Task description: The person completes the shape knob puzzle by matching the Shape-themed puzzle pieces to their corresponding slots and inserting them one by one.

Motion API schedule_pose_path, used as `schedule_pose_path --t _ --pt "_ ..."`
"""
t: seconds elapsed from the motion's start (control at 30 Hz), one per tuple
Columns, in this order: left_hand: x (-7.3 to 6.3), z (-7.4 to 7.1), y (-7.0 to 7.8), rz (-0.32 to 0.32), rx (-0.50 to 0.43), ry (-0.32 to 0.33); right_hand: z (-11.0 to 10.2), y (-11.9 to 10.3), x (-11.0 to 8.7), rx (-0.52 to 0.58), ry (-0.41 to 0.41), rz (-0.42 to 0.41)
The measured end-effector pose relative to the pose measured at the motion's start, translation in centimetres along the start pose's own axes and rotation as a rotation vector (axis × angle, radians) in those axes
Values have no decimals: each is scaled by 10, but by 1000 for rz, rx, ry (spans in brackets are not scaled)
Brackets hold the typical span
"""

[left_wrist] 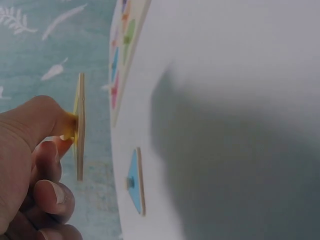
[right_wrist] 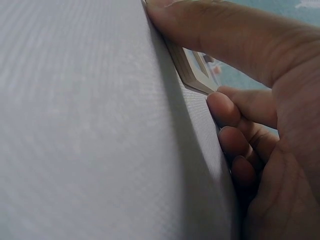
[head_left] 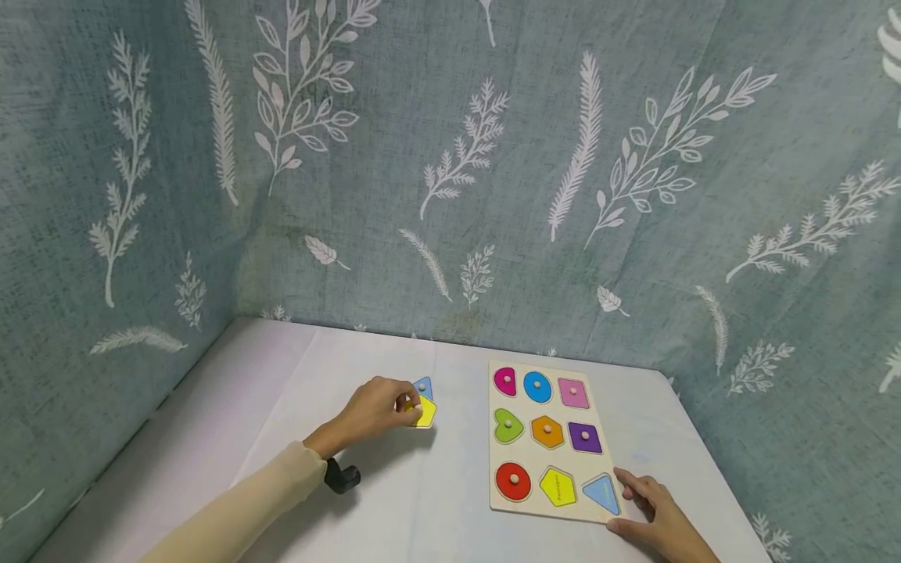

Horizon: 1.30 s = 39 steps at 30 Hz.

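Observation:
My left hand (head_left: pixel 383 405) pinches the small knob of a yellow pentagon puzzle piece (head_left: pixel 426 413) between thumb and forefinger. In the left wrist view the pentagon (left_wrist: pixel 81 127) is held up off the white table, seen edge-on. A blue triangle piece (head_left: pixel 425 383) with a knob lies on the table just beyond it. To the right is a wooden shape puzzle board (head_left: pixel 529 508). Its yellow pentagon slot (head_left: pixel 558 486) and blue triangle slot (head_left: pixel 602 494) show printed bottoms without knobs. My right hand (head_left: pixel 655 512) holds the board's near right corner between thumb and fingers.
Knobbed pieces sit in the board's other slots, among them a red circle (head_left: pixel 513 482), a green heart (head_left: pixel 507 426) and an orange hexagon (head_left: pixel 547 432). Patterned teal cloth (head_left: pixel 450 195) hangs behind and beside the white-covered table (head_left: pixel 338 524).

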State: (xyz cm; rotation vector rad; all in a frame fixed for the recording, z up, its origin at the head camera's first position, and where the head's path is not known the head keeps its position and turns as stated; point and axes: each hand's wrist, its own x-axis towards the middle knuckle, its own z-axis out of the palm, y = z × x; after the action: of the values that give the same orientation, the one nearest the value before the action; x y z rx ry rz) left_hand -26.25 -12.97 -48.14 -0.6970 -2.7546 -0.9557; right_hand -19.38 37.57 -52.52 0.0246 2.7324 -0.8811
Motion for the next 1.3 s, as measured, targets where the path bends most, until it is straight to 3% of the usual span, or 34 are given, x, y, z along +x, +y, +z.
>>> schedule_pose_path --t 0.47,1.3 --pt "9 10 20 80 6 -9 1 1 -1 -18 14 -1" --pt "26 45 52 138 -33 -65 3 -2 -2 38 34 40"
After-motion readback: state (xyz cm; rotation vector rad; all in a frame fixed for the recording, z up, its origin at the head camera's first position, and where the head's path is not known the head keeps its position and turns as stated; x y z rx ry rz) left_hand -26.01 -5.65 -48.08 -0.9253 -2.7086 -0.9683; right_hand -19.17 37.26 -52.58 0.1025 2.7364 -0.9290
